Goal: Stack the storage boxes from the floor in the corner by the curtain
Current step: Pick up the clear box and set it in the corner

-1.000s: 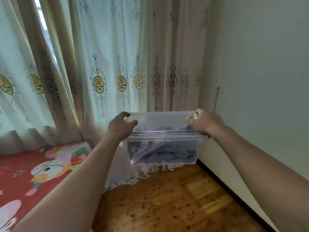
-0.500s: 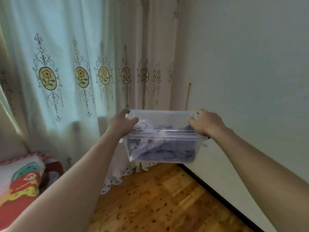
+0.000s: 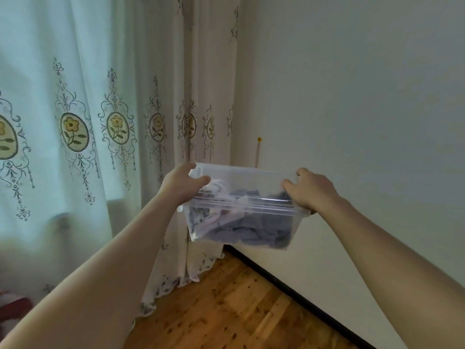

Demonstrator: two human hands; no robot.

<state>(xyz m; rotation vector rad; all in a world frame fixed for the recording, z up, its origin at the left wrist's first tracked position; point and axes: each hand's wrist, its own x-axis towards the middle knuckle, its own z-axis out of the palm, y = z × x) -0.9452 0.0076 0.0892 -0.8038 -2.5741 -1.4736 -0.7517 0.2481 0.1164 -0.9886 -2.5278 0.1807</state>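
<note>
I count one storage box (image 3: 241,217) in view, a clear plastic tub with a ribbed rim and no lid, rectangular, holding crumpled grey-blue cloth (image 3: 241,229). It hangs in the air in front of the corner, above the floor (image 3: 226,311), tilted slightly down to the right. I see two hands, both arms stretched forward. My left hand (image 3: 180,185) grips the box's left rim, thumb over the top edge and its fingers curled round the far side. My right hand (image 3: 310,188) clamps the right rim, fingers (image 3: 289,184) hooked over into the box. One sheer embroidered curtain (image 3: 100,127) with oval flower medallions hangs behind; the wall (image 3: 352,96) is plain and the floorboards are speckled wood.
</note>
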